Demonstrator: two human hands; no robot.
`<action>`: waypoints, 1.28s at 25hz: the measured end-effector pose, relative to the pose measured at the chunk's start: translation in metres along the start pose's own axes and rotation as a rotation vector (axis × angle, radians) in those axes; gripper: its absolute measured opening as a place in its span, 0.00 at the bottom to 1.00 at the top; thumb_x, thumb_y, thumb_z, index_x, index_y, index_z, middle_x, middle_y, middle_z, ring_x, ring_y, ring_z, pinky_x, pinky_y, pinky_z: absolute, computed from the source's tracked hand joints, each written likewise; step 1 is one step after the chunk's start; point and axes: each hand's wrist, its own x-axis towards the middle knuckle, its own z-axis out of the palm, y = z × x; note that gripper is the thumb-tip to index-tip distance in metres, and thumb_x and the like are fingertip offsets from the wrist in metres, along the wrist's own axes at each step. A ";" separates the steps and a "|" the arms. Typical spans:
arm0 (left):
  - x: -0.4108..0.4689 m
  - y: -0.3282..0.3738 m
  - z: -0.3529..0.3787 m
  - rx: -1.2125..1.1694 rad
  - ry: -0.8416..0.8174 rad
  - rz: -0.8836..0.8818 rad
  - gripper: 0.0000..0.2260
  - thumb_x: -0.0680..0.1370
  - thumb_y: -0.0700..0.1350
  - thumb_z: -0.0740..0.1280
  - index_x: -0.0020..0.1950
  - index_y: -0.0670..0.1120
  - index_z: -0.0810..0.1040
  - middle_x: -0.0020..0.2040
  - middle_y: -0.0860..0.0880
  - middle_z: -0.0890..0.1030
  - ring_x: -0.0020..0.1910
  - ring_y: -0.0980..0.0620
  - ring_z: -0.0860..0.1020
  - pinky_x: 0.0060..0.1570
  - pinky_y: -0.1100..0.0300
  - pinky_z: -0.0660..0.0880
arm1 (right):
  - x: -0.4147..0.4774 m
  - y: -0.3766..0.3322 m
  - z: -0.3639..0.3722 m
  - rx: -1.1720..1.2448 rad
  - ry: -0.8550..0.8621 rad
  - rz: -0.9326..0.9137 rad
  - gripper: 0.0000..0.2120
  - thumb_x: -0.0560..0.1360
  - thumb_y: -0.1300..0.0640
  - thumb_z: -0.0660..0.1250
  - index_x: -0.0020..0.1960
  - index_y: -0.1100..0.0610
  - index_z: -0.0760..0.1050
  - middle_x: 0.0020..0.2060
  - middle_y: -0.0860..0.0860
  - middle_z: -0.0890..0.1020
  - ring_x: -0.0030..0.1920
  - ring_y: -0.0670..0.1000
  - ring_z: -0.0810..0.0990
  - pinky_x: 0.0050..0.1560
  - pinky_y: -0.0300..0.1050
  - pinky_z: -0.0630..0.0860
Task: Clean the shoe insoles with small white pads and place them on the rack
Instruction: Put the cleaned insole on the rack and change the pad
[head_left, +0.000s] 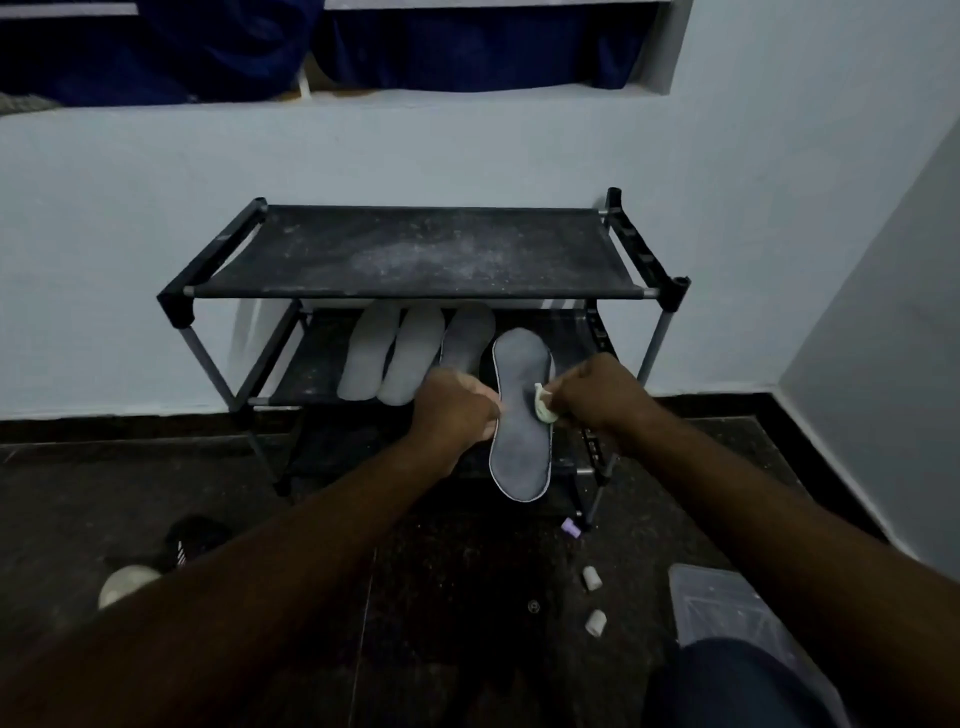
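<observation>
Currently I am mid-wipe on a 4th insole (519, 441). My left hand (457, 410) has its fingers curled round its left edge, holding it up in front of the rack (441, 249). My right hand (597, 395) pinches a white pad (543, 404) against the right edge near the middle. 3 insoles (410, 358) already lie side by side on the middle shelf. Next, I judge, the pad must run toward toe and heel, then the insole goes into the free strip right of those 3. That slot is narrow, hemmed by the right post (657, 343) and the top shelf's front bar, so I would slide it in low and flat. 2 spare pads (592, 578) lie on the floor (467, 597).
</observation>
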 end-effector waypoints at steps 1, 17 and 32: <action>0.014 0.000 0.005 0.026 0.011 0.006 0.04 0.75 0.29 0.69 0.48 0.30 0.82 0.48 0.34 0.85 0.42 0.44 0.83 0.41 0.56 0.83 | 0.014 0.004 0.002 0.018 0.003 0.004 0.06 0.74 0.68 0.71 0.45 0.72 0.84 0.39 0.66 0.86 0.38 0.58 0.85 0.45 0.54 0.84; 0.192 -0.026 0.051 0.457 0.109 0.208 0.06 0.64 0.38 0.74 0.40 0.39 0.84 0.38 0.41 0.84 0.38 0.43 0.84 0.36 0.44 0.84 | 0.184 0.044 0.037 -0.188 0.118 -0.098 0.09 0.76 0.60 0.71 0.48 0.67 0.85 0.45 0.60 0.87 0.48 0.56 0.86 0.53 0.55 0.84; 0.207 -0.021 0.056 0.839 0.177 0.499 0.12 0.79 0.45 0.67 0.59 0.39 0.77 0.59 0.39 0.78 0.58 0.41 0.78 0.54 0.55 0.70 | 0.208 0.055 0.052 -0.111 0.136 -0.150 0.08 0.75 0.59 0.74 0.50 0.63 0.86 0.48 0.57 0.87 0.51 0.53 0.85 0.48 0.41 0.80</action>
